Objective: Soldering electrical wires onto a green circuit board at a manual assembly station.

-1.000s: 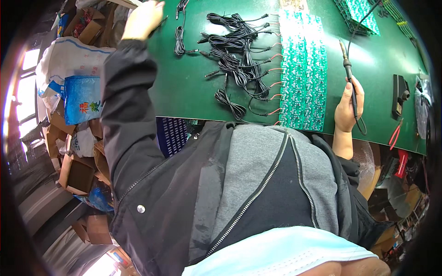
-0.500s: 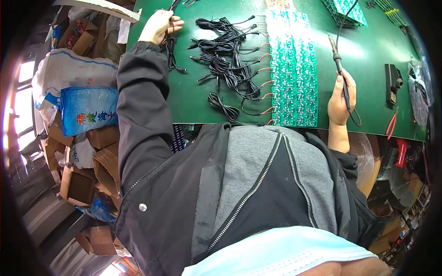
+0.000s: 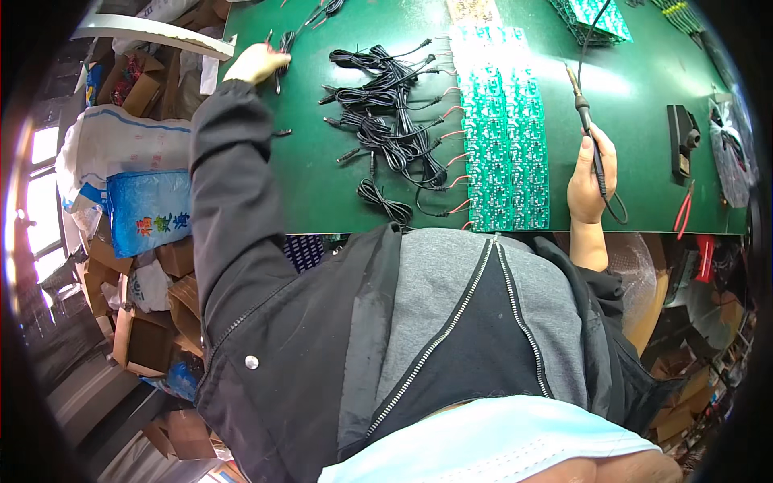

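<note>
Head view. A soldering iron (image 3: 586,125) is held in the right hand (image 3: 590,181), with the fingers clamped around its handle. The long axis of the iron runs from the hand toward the far side of the table, tilted slightly to the left; the tip points away from the person and is raised over the green table (image 3: 636,88), just right of the board panel (image 3: 501,129). The iron's cord (image 3: 616,211) loops out below the hand, near the table's near edge.

A black cable (image 3: 283,44) is pinched in the left hand (image 3: 256,63) at the far left of the table, with the fingers closed on it. The cable's ends hang from the hand; its exact direction cannot be told.

One panel of green circuit boards is laid lengthwise, near edge to far, in the middle of the table. A second stack of boards (image 3: 597,16) is seen at the far edge. One heap of black cables (image 3: 386,121) lies left of the panel, touching it by red and white lead ends; the cables are too tangled to be counted. One black stand (image 3: 683,135) is placed right of the iron, and one pair of red-handled pliers (image 3: 684,209) lies near the right corner. Cardboard boxes (image 3: 145,338) and a blue bag (image 3: 149,211) are stacked on the floor to the left.
</note>
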A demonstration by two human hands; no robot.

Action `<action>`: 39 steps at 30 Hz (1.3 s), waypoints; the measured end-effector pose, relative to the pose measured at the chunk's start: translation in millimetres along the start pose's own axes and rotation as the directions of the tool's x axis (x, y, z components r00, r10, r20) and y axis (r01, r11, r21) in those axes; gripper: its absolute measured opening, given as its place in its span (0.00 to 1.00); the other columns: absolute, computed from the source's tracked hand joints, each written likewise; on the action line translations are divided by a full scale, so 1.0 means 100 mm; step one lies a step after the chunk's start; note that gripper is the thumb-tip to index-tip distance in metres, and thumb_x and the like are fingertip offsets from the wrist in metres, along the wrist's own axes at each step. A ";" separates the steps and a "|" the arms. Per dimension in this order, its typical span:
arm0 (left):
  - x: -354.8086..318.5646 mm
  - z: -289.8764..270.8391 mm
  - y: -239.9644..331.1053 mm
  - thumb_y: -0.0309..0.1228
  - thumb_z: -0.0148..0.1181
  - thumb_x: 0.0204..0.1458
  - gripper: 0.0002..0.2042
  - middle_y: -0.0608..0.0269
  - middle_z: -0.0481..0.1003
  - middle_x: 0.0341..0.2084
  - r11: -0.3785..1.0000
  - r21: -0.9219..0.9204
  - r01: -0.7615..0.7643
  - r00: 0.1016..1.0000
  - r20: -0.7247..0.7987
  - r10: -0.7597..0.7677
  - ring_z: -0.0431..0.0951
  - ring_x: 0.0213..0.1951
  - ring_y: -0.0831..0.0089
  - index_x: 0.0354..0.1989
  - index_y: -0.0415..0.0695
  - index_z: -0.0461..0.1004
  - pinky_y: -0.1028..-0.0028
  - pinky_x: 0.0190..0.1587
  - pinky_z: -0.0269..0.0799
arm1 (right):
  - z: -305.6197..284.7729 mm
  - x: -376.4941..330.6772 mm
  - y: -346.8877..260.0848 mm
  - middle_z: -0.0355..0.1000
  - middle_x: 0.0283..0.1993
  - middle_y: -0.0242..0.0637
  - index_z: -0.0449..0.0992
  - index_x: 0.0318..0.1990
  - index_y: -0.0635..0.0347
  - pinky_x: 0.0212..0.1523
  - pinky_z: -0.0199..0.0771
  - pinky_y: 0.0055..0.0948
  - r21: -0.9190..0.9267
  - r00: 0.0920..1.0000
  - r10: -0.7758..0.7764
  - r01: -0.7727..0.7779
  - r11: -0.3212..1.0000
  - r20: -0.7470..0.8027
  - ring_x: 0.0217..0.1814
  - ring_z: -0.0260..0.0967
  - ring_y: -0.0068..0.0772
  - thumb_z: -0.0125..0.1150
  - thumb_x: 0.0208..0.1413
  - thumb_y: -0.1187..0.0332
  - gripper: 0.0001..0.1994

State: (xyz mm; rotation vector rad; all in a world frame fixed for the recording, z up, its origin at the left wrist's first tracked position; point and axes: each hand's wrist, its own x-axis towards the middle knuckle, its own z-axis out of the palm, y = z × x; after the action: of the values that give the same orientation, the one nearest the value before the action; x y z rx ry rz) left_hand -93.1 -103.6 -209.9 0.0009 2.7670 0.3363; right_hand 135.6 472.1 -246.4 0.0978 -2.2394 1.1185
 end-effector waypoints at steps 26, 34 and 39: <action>-1.17 0.25 1.69 0.30 0.62 0.60 0.07 0.63 0.79 0.27 0.816 -0.432 -0.384 0.905 -0.350 0.240 0.78 0.33 0.75 0.35 0.37 0.79 0.72 0.38 0.73 | 0.02 -0.03 0.10 0.79 0.45 0.40 0.79 0.51 0.67 0.45 0.76 0.25 0.072 0.992 -0.060 0.068 0.995 -0.113 0.42 0.76 0.27 0.62 0.65 0.75 0.09; -2.23 0.22 2.37 0.21 0.59 0.62 0.05 0.71 0.67 0.23 0.698 -0.479 -0.533 0.797 -0.561 0.223 0.66 0.28 0.82 0.32 0.37 0.73 0.80 0.32 0.64 | -0.09 -0.07 -0.06 0.80 0.48 0.43 0.76 0.55 0.68 0.45 0.80 0.23 0.269 1.000 -0.004 0.002 0.963 0.006 0.47 0.78 0.26 0.59 0.68 0.75 0.11; -2.55 1.05 2.83 0.25 0.64 0.60 0.05 0.64 0.76 0.32 0.624 -0.320 -0.713 0.697 -0.429 0.575 0.76 0.35 0.76 0.41 0.37 0.77 0.77 0.42 0.72 | -0.07 -0.33 -0.69 0.74 0.45 0.34 0.76 0.53 0.68 0.42 0.74 0.18 0.513 0.999 0.004 0.021 0.858 -0.048 0.39 0.72 0.21 0.57 0.66 0.78 0.10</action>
State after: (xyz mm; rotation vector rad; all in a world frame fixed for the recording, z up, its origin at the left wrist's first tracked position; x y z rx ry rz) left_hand 170.2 185.2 -151.7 0.9422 2.7695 1.2865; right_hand 188.1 426.8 -214.1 0.2973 -1.8394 1.6718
